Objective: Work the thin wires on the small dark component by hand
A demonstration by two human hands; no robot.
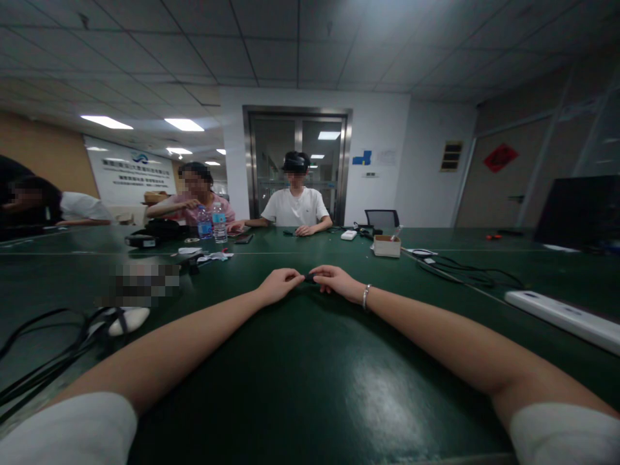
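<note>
Both my arms reach forward over a dark green table point(290, 381), and my hands meet near its middle. Between the fingertips is a small black object point(309, 278), too small and dark to name. My left hand point(281, 284) pinches its left end between thumb and fingers. From the other side my right hand point(338, 281), with a silver bracelet point(365, 296) at the wrist, grips it with the thumb and bent fingers. The object is held just above the tabletop or touching it; I cannot tell which. Part of it is hidden by the right fingers.
Black cables point(62, 349) and a white mouse-like object point(130, 320) lie at the left. Water bottles point(219, 223) stand farther back, near seated people. A small box point(387, 247), loose cords point(465, 271) and a white power strip point(564, 316) are at the right.
</note>
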